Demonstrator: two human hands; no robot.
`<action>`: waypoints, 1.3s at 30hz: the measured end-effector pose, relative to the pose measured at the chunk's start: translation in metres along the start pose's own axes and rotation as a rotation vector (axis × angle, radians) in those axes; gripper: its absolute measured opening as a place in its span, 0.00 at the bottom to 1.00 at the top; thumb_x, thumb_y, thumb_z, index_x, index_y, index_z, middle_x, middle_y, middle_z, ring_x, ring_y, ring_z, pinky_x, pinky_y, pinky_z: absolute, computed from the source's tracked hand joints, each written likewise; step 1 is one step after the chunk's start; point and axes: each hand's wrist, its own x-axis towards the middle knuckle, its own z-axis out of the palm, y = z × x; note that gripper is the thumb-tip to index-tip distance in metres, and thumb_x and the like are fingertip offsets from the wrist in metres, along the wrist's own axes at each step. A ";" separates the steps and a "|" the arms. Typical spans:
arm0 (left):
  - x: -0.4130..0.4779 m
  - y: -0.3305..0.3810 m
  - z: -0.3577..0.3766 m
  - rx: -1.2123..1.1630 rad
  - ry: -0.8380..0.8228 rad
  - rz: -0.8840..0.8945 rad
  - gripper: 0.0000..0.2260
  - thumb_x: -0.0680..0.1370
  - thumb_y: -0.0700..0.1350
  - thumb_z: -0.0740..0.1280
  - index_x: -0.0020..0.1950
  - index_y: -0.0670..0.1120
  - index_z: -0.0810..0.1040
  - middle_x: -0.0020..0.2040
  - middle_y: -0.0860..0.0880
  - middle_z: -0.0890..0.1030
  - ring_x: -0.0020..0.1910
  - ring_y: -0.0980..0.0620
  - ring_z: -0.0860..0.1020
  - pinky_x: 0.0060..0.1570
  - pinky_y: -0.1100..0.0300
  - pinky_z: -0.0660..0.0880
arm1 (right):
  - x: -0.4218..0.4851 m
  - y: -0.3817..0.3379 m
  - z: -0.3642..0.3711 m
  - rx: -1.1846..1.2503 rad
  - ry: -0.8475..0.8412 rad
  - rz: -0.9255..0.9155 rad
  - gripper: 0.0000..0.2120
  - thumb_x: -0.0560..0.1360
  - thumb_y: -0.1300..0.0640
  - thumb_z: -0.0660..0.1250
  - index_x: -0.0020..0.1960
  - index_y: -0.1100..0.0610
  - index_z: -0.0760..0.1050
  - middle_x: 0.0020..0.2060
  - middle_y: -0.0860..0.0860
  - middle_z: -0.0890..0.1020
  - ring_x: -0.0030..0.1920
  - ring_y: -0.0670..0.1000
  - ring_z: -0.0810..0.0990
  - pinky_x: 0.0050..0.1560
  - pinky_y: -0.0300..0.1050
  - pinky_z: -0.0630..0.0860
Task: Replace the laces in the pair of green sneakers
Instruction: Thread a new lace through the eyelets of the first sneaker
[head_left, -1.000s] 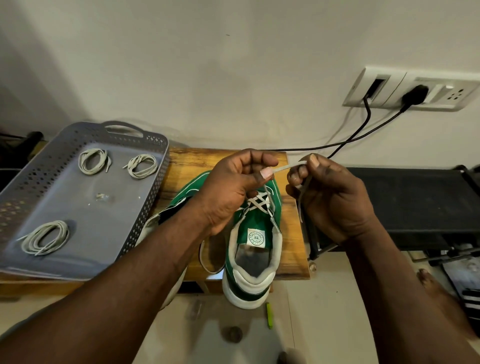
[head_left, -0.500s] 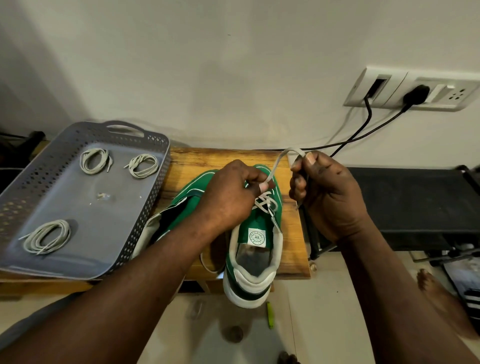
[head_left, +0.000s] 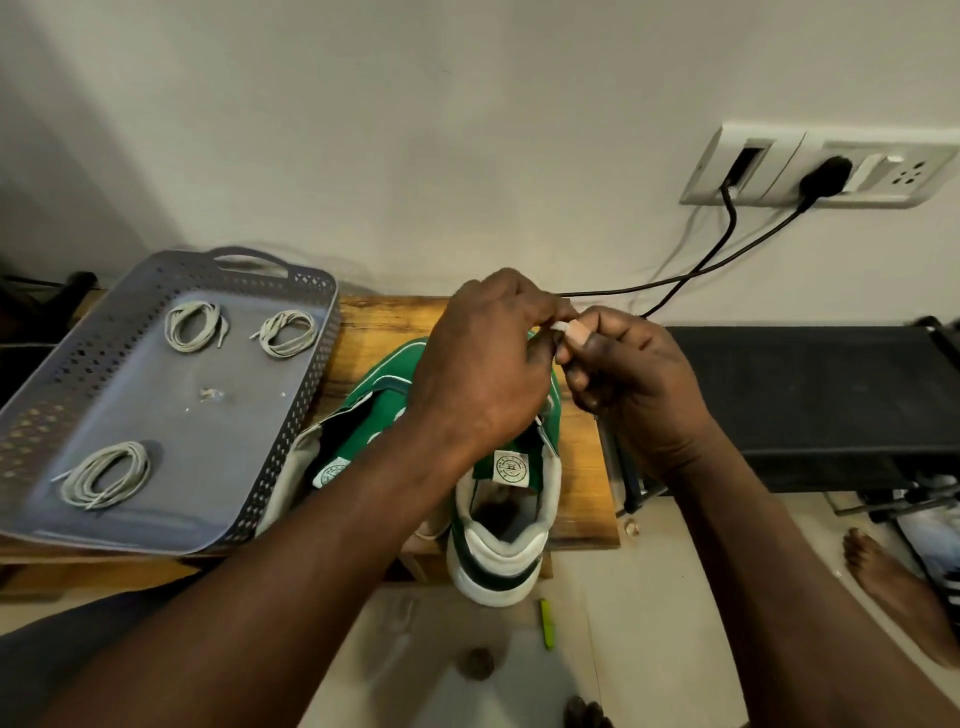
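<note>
Two green sneakers sit on a wooden bench. The right sneaker points away from me, heel over the bench edge. The left sneaker lies beside it, mostly under my left forearm. My left hand and my right hand meet above the right sneaker's front and both pinch a white lace. Only a short bit of lace shows between the fingertips. The laced eyelets are hidden under my hands.
A grey perforated tray on the left holds three coiled laces. A black rack stands to the right. Black cables run from a wall socket. A bare foot rests on the floor at right.
My hands have come together above the shoe's front. The lace loop that arched between them is now drawn in, and the laced eyelets are covered.
</note>
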 end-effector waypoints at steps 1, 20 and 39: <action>-0.007 -0.001 -0.006 0.048 0.000 0.006 0.12 0.80 0.41 0.70 0.61 0.53 0.85 0.52 0.55 0.80 0.53 0.54 0.77 0.52 0.56 0.76 | -0.001 0.001 0.005 0.005 -0.038 0.004 0.10 0.77 0.52 0.67 0.42 0.57 0.79 0.30 0.53 0.74 0.28 0.49 0.67 0.29 0.41 0.62; -0.036 -0.044 -0.025 -0.189 -0.162 -0.527 0.14 0.75 0.55 0.78 0.59 0.56 0.80 0.46 0.56 0.83 0.44 0.58 0.81 0.43 0.60 0.75 | 0.000 0.003 0.013 0.471 0.140 -0.031 0.07 0.80 0.56 0.63 0.45 0.56 0.77 0.42 0.49 0.80 0.43 0.48 0.75 0.39 0.42 0.68; -0.039 -0.064 -0.009 -0.373 -0.280 -0.798 0.06 0.82 0.38 0.70 0.50 0.47 0.85 0.44 0.48 0.87 0.39 0.48 0.87 0.40 0.53 0.86 | 0.004 0.015 0.024 -0.180 0.192 0.061 0.13 0.82 0.67 0.65 0.62 0.54 0.78 0.44 0.54 0.87 0.35 0.47 0.79 0.40 0.42 0.79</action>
